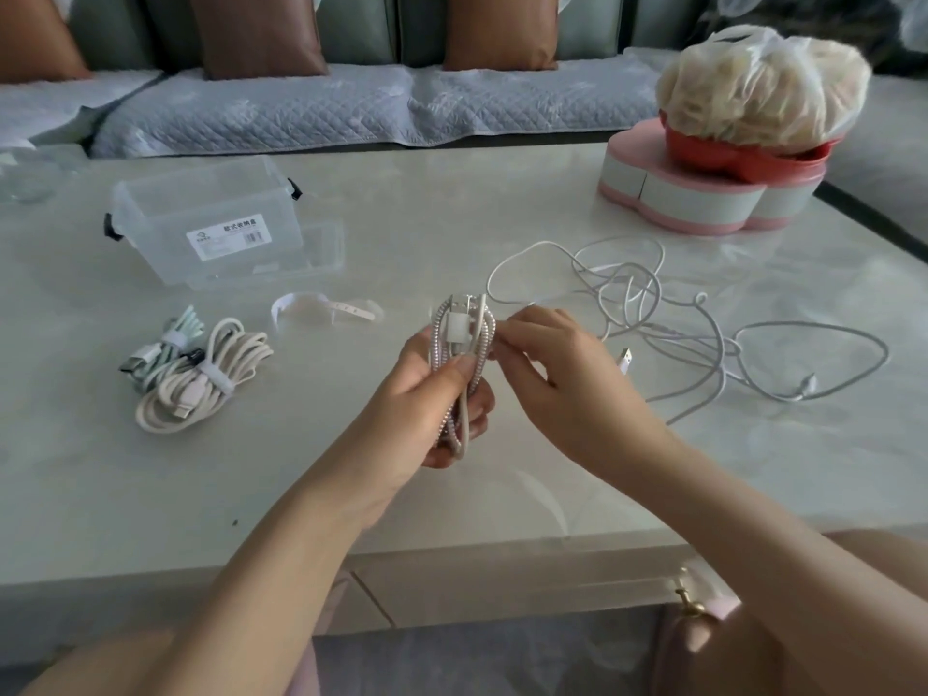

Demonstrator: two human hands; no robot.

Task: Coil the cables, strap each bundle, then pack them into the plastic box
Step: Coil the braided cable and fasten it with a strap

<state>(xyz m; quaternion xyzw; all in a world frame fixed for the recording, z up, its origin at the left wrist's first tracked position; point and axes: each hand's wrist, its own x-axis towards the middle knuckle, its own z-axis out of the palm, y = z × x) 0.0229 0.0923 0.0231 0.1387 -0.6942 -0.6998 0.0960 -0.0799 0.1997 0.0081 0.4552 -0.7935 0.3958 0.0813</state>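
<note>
My left hand [442,399] grips a folded bundle of spiral-wrapped cable [464,344] upright over the table, with a white strap around its middle. My right hand [547,354] pinches the bundle's right side at the strap. Two strapped bundles lie at the left: a cream coil [201,384] and a green-and-white one [160,351]. A loose white strap [321,311] lies behind them. The clear plastic box [211,218] stands open at the back left, its lid [301,258] beside it. A tangle of loose white cables [678,319] spreads to the right.
A pink heart-shaped box [703,193] with a red tray and a plastic bag of pale stuff [763,82] sits at the back right. A sofa with brown cushions [261,32] runs behind the pale marble table [150,494].
</note>
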